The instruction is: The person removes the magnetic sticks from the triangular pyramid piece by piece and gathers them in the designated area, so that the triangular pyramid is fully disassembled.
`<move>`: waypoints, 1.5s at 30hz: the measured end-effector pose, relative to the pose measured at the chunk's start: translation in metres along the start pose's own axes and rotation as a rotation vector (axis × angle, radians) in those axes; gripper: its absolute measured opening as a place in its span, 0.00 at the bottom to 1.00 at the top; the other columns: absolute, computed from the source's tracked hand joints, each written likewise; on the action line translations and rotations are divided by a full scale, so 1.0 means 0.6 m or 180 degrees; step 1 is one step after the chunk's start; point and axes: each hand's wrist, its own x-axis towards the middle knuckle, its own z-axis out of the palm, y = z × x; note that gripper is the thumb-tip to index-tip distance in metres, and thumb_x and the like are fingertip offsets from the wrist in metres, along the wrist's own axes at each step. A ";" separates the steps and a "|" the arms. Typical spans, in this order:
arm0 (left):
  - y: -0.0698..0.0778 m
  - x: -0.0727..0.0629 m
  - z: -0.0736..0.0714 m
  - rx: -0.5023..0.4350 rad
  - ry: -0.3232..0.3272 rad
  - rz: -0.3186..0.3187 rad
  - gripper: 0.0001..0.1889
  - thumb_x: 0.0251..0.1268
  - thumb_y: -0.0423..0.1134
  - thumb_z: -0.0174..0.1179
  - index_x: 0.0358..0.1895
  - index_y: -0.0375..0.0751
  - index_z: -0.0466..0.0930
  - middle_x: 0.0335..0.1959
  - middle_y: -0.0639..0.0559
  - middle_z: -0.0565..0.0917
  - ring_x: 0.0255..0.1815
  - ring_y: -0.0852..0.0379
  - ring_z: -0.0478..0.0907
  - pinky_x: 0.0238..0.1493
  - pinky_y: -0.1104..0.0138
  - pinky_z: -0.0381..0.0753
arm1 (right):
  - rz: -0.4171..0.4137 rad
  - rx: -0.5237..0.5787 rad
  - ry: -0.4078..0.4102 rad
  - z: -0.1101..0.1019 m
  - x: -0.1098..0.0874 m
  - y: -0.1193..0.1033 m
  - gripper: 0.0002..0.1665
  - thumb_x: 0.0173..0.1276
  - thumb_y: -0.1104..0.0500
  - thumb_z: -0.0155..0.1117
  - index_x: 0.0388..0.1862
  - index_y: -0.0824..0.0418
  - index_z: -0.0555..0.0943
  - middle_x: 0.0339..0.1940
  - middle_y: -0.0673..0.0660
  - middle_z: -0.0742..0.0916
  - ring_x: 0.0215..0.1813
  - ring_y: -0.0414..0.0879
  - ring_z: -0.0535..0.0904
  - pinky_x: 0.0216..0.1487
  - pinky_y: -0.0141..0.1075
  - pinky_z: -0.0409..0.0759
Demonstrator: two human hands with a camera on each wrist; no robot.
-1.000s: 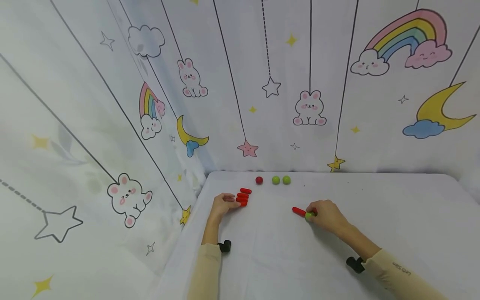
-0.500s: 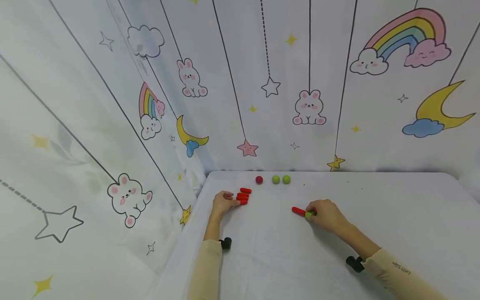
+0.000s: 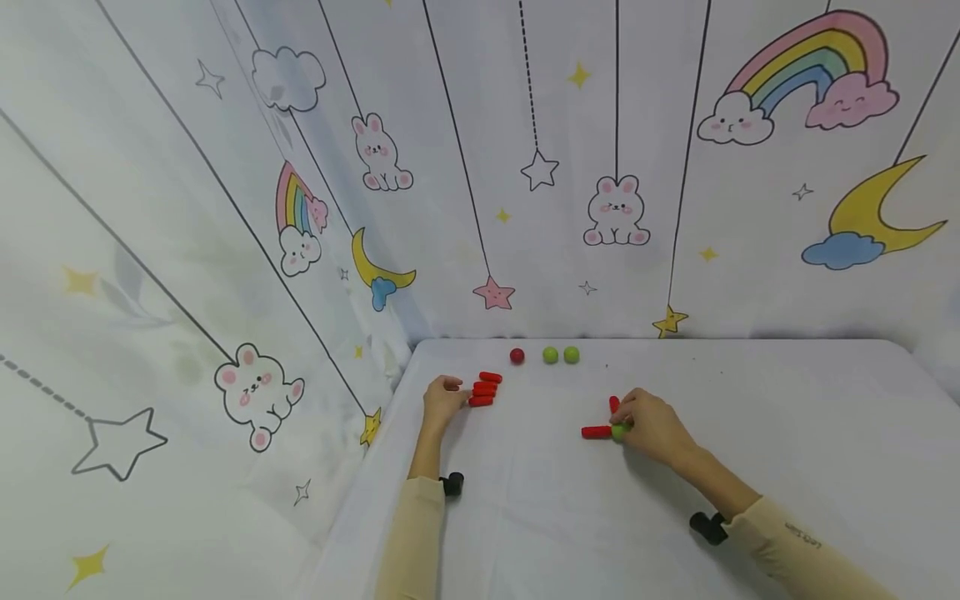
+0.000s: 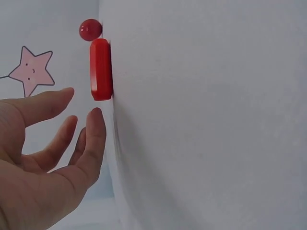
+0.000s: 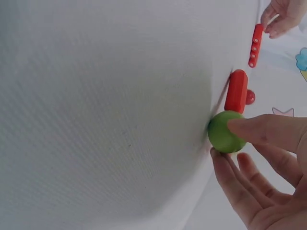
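My right hand [image 3: 651,425] pinches a small green ball [image 5: 221,132] between thumb and fingers, close to the table. From the ball a red rod [image 3: 597,432] points left, its end against the ball. A second red rod [image 3: 614,404] shows just behind the ball, partly covered by the fingers. On the left side, my left hand [image 3: 444,402] hovers with loosely bent fingers beside a row of several red rods [image 3: 483,392]. In the left wrist view a gap separates its fingertips from the nearest red rod [image 4: 100,70], and nothing is held.
Along the table's back edge sit a red ball [image 3: 517,356] and two green balls [image 3: 551,355]. A white cloth covers the table [image 3: 540,517]. Behind it and to the left hang patterned white curtains [image 3: 555,275].
The green ball and its rod have turned in my right hand, so the rod lies level and a second one shows. My left fingers have drawn back from the nearest rod in the row.
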 end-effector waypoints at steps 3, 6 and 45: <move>0.006 -0.002 -0.001 -0.0085 0.0074 0.0090 0.17 0.64 0.32 0.70 0.54 0.30 0.83 0.50 0.36 0.84 0.39 0.47 0.87 0.40 0.61 0.87 | 0.0072 0.0024 -0.0032 0.000 0.000 0.002 0.09 0.57 0.70 0.77 0.38 0.62 0.92 0.39 0.56 0.85 0.40 0.49 0.80 0.40 0.44 0.84; 0.018 -0.011 0.001 -0.0125 0.0105 0.0160 0.15 0.65 0.31 0.69 0.53 0.30 0.83 0.51 0.35 0.84 0.41 0.45 0.87 0.40 0.59 0.87 | 0.0149 0.0017 -0.0100 0.002 0.001 0.005 0.10 0.58 0.69 0.78 0.38 0.60 0.92 0.36 0.52 0.85 0.38 0.47 0.78 0.40 0.42 0.82; 0.129 -0.136 0.167 -0.0349 -0.1411 0.0578 0.22 0.63 0.38 0.75 0.58 0.36 0.82 0.55 0.41 0.84 0.45 0.58 0.85 0.48 0.60 0.86 | 0.0572 0.0368 -0.0011 0.011 -0.019 0.014 0.16 0.50 0.68 0.85 0.39 0.57 0.92 0.39 0.53 0.89 0.42 0.49 0.85 0.41 0.43 0.87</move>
